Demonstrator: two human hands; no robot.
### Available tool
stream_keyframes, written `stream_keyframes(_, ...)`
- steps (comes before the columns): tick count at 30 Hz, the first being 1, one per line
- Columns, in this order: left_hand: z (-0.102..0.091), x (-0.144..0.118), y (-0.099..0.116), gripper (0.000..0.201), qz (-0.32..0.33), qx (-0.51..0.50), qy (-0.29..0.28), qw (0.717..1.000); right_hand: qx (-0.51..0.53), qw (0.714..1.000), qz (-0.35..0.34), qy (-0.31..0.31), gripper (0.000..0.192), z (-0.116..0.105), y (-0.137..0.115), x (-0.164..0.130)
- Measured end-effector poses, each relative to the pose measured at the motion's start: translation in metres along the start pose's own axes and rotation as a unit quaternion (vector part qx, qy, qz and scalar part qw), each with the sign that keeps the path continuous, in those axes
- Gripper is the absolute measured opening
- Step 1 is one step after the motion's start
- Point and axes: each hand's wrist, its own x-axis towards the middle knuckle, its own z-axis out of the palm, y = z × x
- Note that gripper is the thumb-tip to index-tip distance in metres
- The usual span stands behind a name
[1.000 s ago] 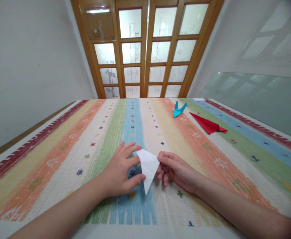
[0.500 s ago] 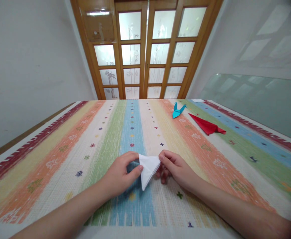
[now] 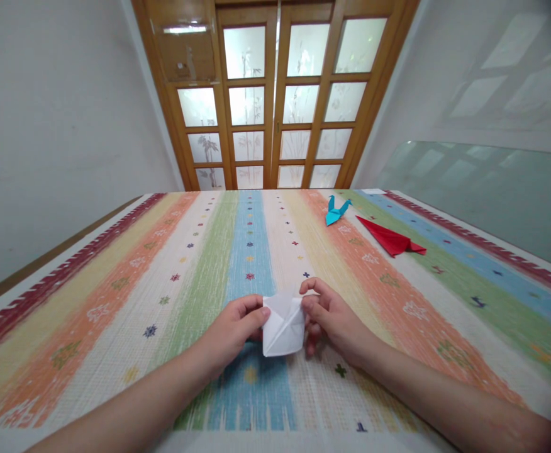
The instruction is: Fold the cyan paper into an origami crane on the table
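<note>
Between my two hands is a small folded white paper (image 3: 282,330), held just above the tablecloth near its front edge. It looks roughly square, with creases running across its face and a flap at the top. My left hand (image 3: 235,327) pinches its left upper edge, thumb in front and fingers behind. At the right upper corner, my right hand (image 3: 334,314) grips the paper between thumb and fingers, its lower fingers curled beneath. The back of the paper is hidden from me.
A blue origami crane (image 3: 336,212) lies toward the back right. Beside it is a red paper plane (image 3: 391,238). The striped tablecloth (image 3: 200,277) covers the table. Wooden doors with glass panes (image 3: 275,94) stand beyond, and a glass panel (image 3: 483,195) leans at the right.
The white paper has gone from a triangle to a roughly square shape, its right part opened out. Both hands keep hold at nearly the same place.
</note>
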Motion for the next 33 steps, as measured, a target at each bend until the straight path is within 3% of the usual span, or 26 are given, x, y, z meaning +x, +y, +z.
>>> stream_keyframes(7, -0.003, -0.001, -0.001, 0.032, 0.024, -0.047, -0.001, 0.999, -0.037, 0.996, -0.032, -0.075, 0.061, 0.006, 0.003, -0.002)
stream_keyframes(11, -0.004, -0.002, -0.002, 0.036, 0.040, -0.073, -0.024, 0.996, -0.042, 0.996, -0.048, -0.059, 0.072, 0.008, 0.002, -0.004)
stream_keyframes(16, -0.006, -0.001, -0.002, 0.037, 0.073, -0.044, -0.029, 0.996, 0.022, 0.997, -0.054, -0.044, 0.105, 0.008, -0.003, -0.004)
stream_keyframes(20, -0.006, -0.001, 0.000, 0.035, 0.081, 0.006, -0.031, 0.996, 0.009, 0.996, -0.062, -0.066, 0.084, 0.006, -0.002, -0.004)
stream_keyframes(26, -0.010, 0.000, -0.005, 0.043, 0.109, 0.119, -0.038, 0.986, -0.112, 0.988, -0.090, -0.063, 0.056, 0.008, 0.003, -0.011)
stream_keyframes(29, -0.011, -0.003, -0.006, 0.043, 0.147, 0.215, -0.020, 0.965, -0.180, 0.974, -0.123, -0.065, 0.053, 0.011, 0.003, -0.014)
stream_keyframes(33, -0.009, -0.009, -0.004, 0.039, 0.228, 0.343, 0.003, 0.911, -0.237, 0.952, -0.172, -0.084, 0.051, 0.013, 0.001, -0.015)
